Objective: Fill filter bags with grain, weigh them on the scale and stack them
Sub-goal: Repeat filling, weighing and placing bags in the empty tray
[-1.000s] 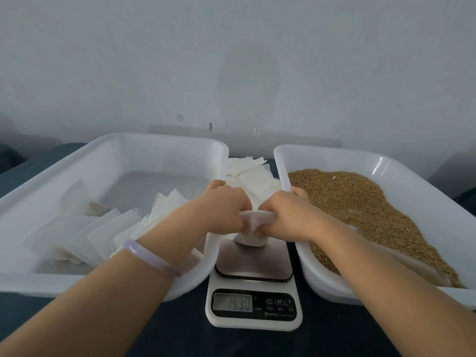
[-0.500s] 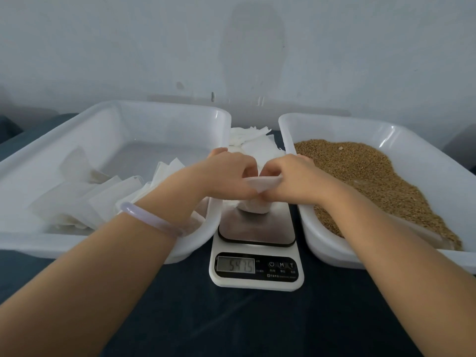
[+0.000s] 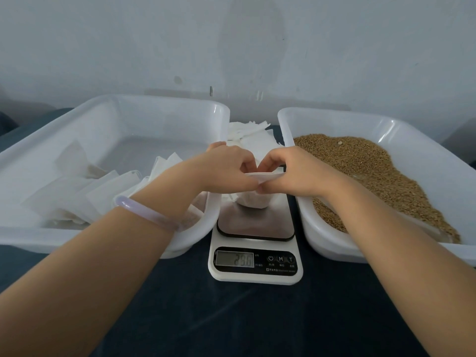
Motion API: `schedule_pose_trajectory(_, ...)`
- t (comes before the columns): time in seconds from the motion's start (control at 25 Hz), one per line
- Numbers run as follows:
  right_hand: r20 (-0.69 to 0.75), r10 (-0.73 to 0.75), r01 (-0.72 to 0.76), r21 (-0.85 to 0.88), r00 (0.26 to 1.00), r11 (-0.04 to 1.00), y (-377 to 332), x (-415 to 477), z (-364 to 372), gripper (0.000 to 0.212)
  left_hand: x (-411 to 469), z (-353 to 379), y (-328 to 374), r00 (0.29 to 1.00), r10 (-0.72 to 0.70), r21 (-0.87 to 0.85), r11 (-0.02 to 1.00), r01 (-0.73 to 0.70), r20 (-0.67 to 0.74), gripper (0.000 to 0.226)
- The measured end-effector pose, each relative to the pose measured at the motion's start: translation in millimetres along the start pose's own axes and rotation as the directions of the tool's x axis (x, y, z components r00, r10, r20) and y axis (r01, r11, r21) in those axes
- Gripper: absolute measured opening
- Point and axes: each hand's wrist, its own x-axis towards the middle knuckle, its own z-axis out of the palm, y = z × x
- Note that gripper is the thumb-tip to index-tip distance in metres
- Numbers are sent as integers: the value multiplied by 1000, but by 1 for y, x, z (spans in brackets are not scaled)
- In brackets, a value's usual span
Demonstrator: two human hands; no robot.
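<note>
**Item:** filter bag (image 3: 253, 202), white, filled, standing upright w/ its base on the scale (image 3: 255, 275) platform.
- Top edge runs L–R, pulled flat into a narrow strip.
- Bag body sits directly below and btwn the two hands, partly hidden by them.

**Hands:**
- left hand (image 3: 226, 168) pinches the L end of the top edge, fingers curled in.
- right hand (image 3: 291, 171) pinches the R end the same way.
- Knuckles of the two nearly meet above the strip. Both are equally near the bag and neither is free.

**Scale display** (image 3: 235, 258): lit, digits too blurred to read w/ certainty.

**Step (judged):** mouth of the bag is being closed during the weight check. This bag is not yet stacked.

**Key relation (judged):** left tub (image 3: 164, 101) stands just beside the scale on the L. The bag would travel sideways along its own top-edge axis, so the left hand is on the nearer side for set-down.

**Around:**
- stacked bags (image 3: 103, 191) lie overlapped in the left tub.
- right tub (image 3: 334, 117) holds loose grain (image 3: 373, 171).
- Pile of empty bags (image 3: 247, 135) sits behind the scale, btwn the tubs.
- bracelet (image 3: 146, 212) on the L wrist.
- Dark bench (image 3: 231, 323) under everything.
</note>
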Motion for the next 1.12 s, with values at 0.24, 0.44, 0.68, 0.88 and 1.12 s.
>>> schedule_pose_trajectory(0.24,8,6,-6,2,1000,1000,0,-1,0,27,-1,-1,1,1000,4,5,1000,-4,10,45)
schedule_pose_trajectory(0.44,15,7,-7,7,1000,1000,-1,-2,-1,27,-1,0,1,1000,-4,26,1000,4,11,52)
schedule_pose_trajectory(0.68,18,7,-7,10,1000,1000,1,-1,0,26,-1,0,2,1000,-6,25,1000,5,18,52)
schedule_pose_trajectory(0.88,12,5,-5,12,1000,1000,4,1,1,25,-2,-1,2,1000,-22,16,1000,21,11,52)
schedule_pose_trajectory(1.12,15,-12,11,14,1000,1000,4,0,0,23,-3,-2,4,999,-33,29,999,33,28,51)
